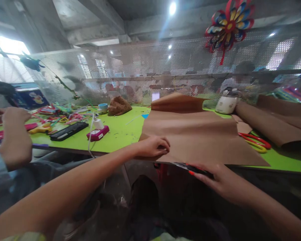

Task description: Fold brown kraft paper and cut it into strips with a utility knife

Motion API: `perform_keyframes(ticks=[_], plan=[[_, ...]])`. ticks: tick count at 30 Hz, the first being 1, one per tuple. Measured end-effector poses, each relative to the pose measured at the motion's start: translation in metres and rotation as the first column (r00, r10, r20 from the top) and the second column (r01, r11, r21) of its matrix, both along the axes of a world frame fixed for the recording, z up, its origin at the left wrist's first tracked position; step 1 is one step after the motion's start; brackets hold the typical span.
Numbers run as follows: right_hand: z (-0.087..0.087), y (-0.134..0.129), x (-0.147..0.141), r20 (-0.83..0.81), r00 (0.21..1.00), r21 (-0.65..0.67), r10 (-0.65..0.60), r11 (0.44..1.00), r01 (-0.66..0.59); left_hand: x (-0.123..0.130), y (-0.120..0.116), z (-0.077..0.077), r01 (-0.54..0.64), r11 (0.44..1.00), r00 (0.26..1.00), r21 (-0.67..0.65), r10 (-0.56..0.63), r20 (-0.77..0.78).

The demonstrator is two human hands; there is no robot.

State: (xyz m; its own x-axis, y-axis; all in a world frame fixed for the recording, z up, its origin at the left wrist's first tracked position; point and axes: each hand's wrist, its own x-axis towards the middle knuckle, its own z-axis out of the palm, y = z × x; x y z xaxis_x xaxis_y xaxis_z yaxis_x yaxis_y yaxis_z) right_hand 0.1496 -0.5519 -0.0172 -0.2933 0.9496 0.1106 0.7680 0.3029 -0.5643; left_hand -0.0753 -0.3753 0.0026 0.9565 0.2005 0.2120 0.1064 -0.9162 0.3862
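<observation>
Brown paper [198,134], rippled, beneath left fingers [165,140]

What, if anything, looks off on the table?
Left side: colourful bits lie in a jumble on the green table. The brown paper also bulges up at its far end instead of lying flat. No spill visible.

A ceiling lamp [172,8] glares, a left-hand window [11,45] is washed out, and shadow fills the space below the table [122,129]. Blur and wide-angle stretching mark the edges.

Rippled brown paper [190,134] lies spread beside a dark-handled blade [190,168].
</observation>
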Motion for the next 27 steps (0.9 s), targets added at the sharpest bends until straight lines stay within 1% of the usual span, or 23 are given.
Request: perform_keyframes(ticks=[3, 6, 12, 20, 27], plan=[[-0.002, 0.000, 0.001, 0.019, 1.000, 0.001, 0.003, 1.000, -0.003, -0.027, 0.004, -0.006, -0.039, 0.998, 0.999, 0.055, 0.038, 0.018], [-0.002, 0.000, 0.002, 0.045, 0.999, 0.003, 0.011, 1.000, -0.012, -0.038, 0.004, -0.012, -0.065, 0.996, 0.998, 0.066, 0.064, 0.025], [-0.006, 0.004, -0.005, 0.057, 0.998, 0.024, 0.007, 1.000, -0.008, -0.037, 0.006, -0.013, -0.058, 0.997, 0.998, 0.048, 0.058, -0.008], [-0.001, 0.011, -0.026, 0.008, 0.999, 0.062, 0.047, 0.997, -0.047, -0.037, 0.008, -0.014, -0.039, 0.998, 0.999, 0.040, 0.039, -0.005], [-0.013, 0.007, -0.024, -0.013, 0.999, 0.050, 0.043, 0.998, -0.043, -0.036, 0.008, -0.014, -0.055, 0.998, 0.998, 0.015, 0.055, -0.009]])
